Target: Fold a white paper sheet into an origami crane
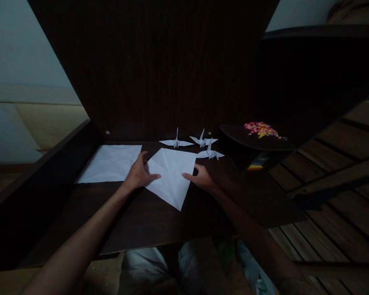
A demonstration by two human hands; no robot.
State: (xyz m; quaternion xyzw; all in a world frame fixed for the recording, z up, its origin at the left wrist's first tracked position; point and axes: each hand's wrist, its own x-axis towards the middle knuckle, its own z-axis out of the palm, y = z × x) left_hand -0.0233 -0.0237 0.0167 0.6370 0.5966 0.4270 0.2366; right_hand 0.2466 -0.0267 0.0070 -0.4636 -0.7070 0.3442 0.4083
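Note:
A creased sheet of white paper [171, 172] is held between my two hands above the dark desk, one corner pointing toward me. My left hand [139, 172] grips its left edge, thumb on top and fingers behind. On the opposite edge my right hand [201, 176] pinches the paper the same way, its fingers partly hidden beneath. Just beyond the sheet stand three folded paper cranes: one at the left [176, 142], one at the back right [203, 141] and one nearer at the right [210, 154].
Another creased white sheet [110, 164] lies flat on the desk [135, 221] at the left. Small colourful pieces [262, 130] are heaped on a curved corner shelf [233, 133] at the right. A low side panel [49, 164] bounds the desk's left; a tall dark panel [160, 73] rises behind.

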